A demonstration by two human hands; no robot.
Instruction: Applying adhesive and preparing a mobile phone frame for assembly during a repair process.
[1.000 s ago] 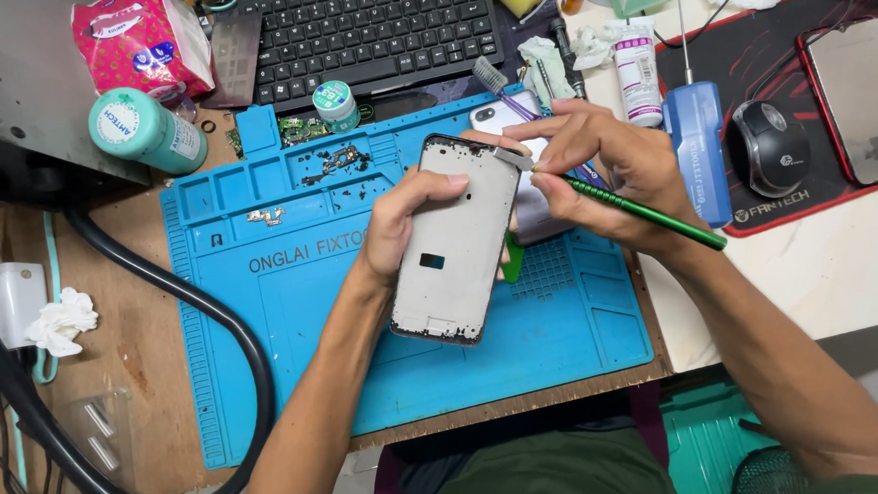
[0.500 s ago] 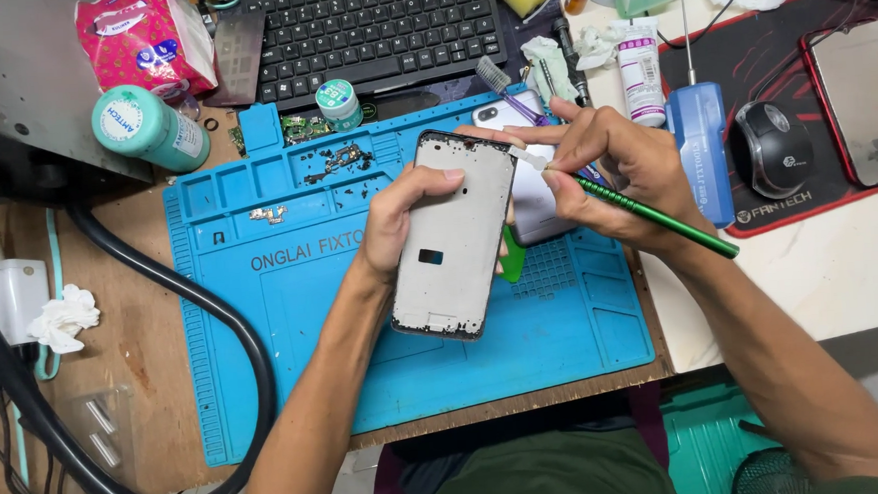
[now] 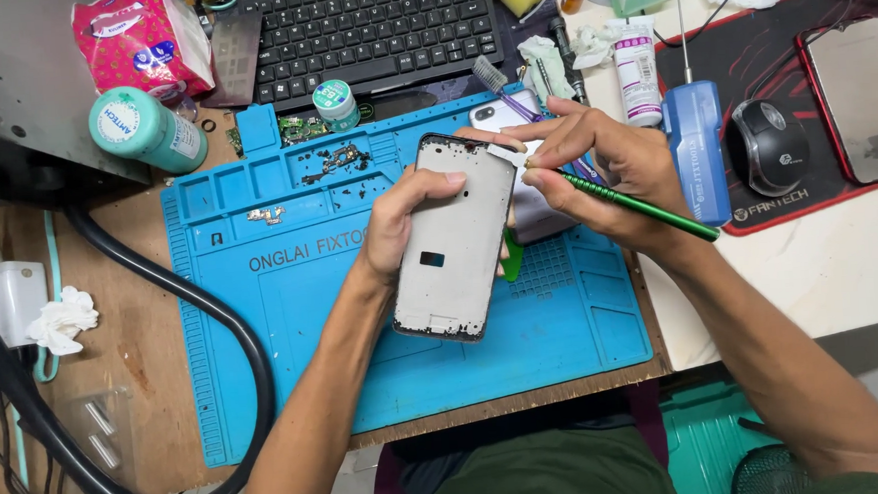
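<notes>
My left hand [image 3: 403, 219] grips a grey phone frame [image 3: 454, 241] by its left edge, thumb across the upper part, holding it tilted above a blue silicone repair mat [image 3: 292, 315]. My right hand [image 3: 595, 164] pinches a thin green tool [image 3: 647, 209] like a pen, its tip touching the frame's upper right edge. A white phone [image 3: 513, 123] lies on the mat beneath my right hand, partly hidden by the fingers.
A black keyboard [image 3: 373, 30], a teal bottle [image 3: 147, 129], a pink tissue pack [image 3: 138, 37] and a small jar [image 3: 334, 102] sit beyond the mat. A blue tool case [image 3: 699, 153], mouse [image 3: 769, 146] and another phone [image 3: 862, 99] lie right. A black hose [image 3: 212, 319] curves at left.
My right hand has shifted the green tool's tip slightly along the frame's upper right edge. The left hand and frame stay nearly still.
</notes>
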